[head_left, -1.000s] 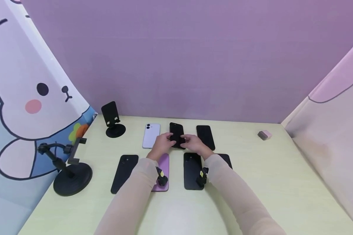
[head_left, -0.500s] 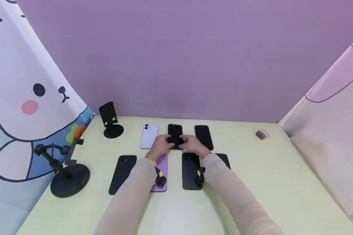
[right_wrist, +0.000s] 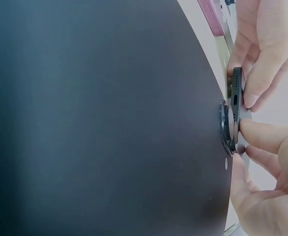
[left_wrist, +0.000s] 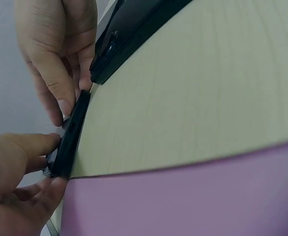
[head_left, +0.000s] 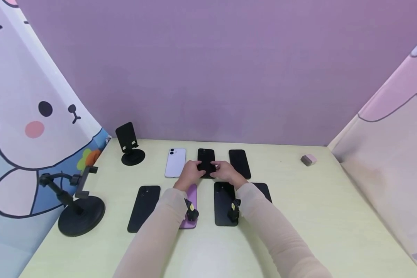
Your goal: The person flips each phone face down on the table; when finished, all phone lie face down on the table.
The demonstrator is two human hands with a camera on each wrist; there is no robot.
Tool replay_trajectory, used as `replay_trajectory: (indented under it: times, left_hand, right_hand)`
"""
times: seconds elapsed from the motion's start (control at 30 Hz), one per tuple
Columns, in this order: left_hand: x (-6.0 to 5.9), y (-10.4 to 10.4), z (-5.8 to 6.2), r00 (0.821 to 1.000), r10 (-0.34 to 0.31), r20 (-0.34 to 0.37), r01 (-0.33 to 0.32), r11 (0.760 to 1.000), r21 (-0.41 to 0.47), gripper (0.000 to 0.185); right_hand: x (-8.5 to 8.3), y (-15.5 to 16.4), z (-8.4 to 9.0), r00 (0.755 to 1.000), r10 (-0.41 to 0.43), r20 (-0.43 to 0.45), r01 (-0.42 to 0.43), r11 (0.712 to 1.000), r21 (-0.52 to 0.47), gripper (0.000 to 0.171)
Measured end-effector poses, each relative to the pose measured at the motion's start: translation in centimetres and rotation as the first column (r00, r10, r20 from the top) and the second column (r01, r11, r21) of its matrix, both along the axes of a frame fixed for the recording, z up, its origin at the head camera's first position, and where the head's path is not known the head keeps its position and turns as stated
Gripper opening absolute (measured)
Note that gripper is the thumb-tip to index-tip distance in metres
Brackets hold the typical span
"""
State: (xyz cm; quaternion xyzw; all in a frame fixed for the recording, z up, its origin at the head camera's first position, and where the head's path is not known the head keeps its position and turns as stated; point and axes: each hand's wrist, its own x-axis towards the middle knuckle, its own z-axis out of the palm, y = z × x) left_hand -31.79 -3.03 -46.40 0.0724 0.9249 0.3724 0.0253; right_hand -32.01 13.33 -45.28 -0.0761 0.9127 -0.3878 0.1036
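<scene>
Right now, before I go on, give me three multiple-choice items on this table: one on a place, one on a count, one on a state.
1. Where does the black phone in both hands lie?
A. back row, middle
B. front row, left end
C. on a stand

2. How many phone stands show?
A. one
B. two
C. four

3. How do the hands meet that phone?
A. both pinch its edges
B. only one touches
C. neither touches

Answers:
1 A, between the white phone and another black phone.
2 B, small stand, arm stand.
3 A, left hand and right hand take a grip on it.

head cam looks down over table [head_left: 333, 216]; wrist cams sit v close, all sharing black phone [head_left: 206, 160].
</scene>
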Motion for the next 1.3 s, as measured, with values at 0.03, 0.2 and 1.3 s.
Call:
replay_trajectory:
  times: [0.03,0.2,1.3]
  left_hand:
    - [0.0,0.1,0.0,1.000,-0.004,0.005,0.004,1.000,-0.007,0.049]
    - [0.0,0.4,-0.1,1.000,-0.016,-0.002,0.016,1.000,-0.027,0.049]
    - [0.5,9.5,-0.7,0.964,-0.259,-0.064,0.249,0.959,-0.133,0.045]
  right_hand:
    - [0.0,0.0,0.0,1.000,-0.005,0.001,0.005,1.000,0.003,0.053]
    - [0.0,0.2,0.1,1.000,-0.017,0.008,0.017,1.000,-0.002,0.054]
    - [1.0,10.9,0.2,0.993,-0.115,0.033,0.112,0.991,0.073,0.058]
